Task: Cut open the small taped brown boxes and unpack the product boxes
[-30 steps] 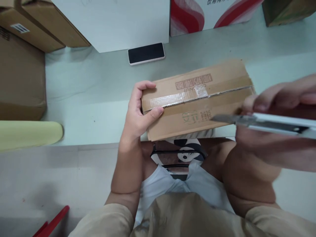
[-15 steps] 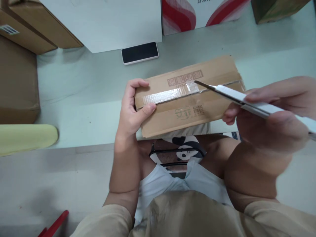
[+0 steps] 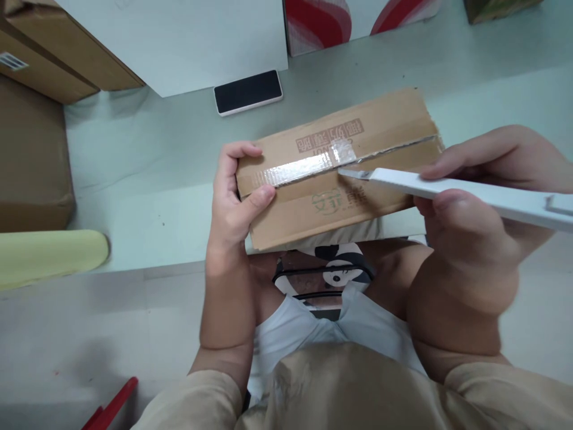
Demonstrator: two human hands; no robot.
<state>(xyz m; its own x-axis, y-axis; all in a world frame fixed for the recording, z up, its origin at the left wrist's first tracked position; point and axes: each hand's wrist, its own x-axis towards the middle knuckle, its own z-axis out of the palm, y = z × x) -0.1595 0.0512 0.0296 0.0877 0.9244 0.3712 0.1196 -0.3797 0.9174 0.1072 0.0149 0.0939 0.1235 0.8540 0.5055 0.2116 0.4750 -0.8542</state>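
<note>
A flat brown cardboard box lies on the pale green table in front of me. Clear tape runs along its middle seam from the left end to about halfway; the right part of the seam is slit. My left hand grips the box's left end, fingers over the far edge and thumb on top. My right hand is closed round a white utility knife, whose blade tip rests at the end of the tape on the seam.
A black phone lies face up behind the box. A white box and a red-and-white carton stand at the back. Brown cartons are stacked at the left, beside a yellow roll. A red object shows at the bottom left.
My right hand brought the knife from beside the box's right end onto the seam; the tip now sits at the tape's end. My left hand kept its grip.
</note>
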